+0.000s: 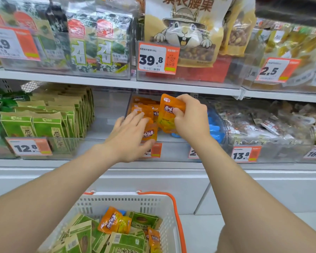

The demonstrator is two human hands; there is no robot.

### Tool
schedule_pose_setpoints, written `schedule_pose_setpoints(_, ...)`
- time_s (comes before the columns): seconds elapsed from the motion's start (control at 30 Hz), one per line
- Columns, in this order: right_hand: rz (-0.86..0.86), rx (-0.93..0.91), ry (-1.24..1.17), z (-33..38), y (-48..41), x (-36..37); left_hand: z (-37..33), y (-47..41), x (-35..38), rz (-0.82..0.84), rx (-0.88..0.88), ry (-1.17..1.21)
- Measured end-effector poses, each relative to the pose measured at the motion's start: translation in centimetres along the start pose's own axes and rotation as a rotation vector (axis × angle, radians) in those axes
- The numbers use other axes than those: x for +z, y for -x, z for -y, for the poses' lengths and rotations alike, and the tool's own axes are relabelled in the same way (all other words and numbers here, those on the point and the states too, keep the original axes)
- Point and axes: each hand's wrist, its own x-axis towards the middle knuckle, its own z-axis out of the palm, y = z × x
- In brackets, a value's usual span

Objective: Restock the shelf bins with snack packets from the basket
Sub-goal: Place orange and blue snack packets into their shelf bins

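Orange pkt (169, 114), long axis upright, pinched by R hand (190, 117) directly over clear bin (171, 150); L hand (133, 132), fingers straight, pressed on binned pkts (144, 109).

One wide-angle camera sits on my head, facing forward and tilted down. It looks straight at the shelf (117, 84) from close range, close enough to read the price tags. My two forearms reach up from the bottom corners into the middle of the view. The basket (128, 201) lies below, at the bottom edge, seen from above. Straight edges bow toward the borders.
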Motion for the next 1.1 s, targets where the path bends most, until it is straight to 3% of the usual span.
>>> schedule_pose_setpoints(0.27, 0.063, 0.213, 0.103, -1.7, -2.7, 3.7, 1.3, -2.4, 1.8, -0.145, 0.015, -0.014)
schedule_pose_setpoints(0.4, 0.131, 0.207, 0.112, -2.7, -4.0, 5.2, 0.5, -3.3, 1.9, -0.233, 0.086, 0.038)
schedule_pose_setpoints(0.53, 0.184, 0.233, 0.087, -3.6, -5.1, 7.3, 0.7, -3.7, 2.2, -0.221, 0.093, 0.096)
schedule_pose_setpoints(0.73, 0.204, 0.245, 0.075, -3.6, -5.6, 9.2, 1.5, -3.8, 1.9, -0.202, 0.121, -0.012)
schedule_pose_setpoints(1.0, 0.284, 0.153, 0.100, -2.9, -6.5, 11.5, 3.0, -3.4, 0.6, -0.190, 0.265, -0.402)
schedule_pose_setpoints(1.1, 0.276, 0.133, 0.080, -2.7, -6.7, 11.8, 3.1, -3.4, 1.1, -0.163, 0.268, -0.409)
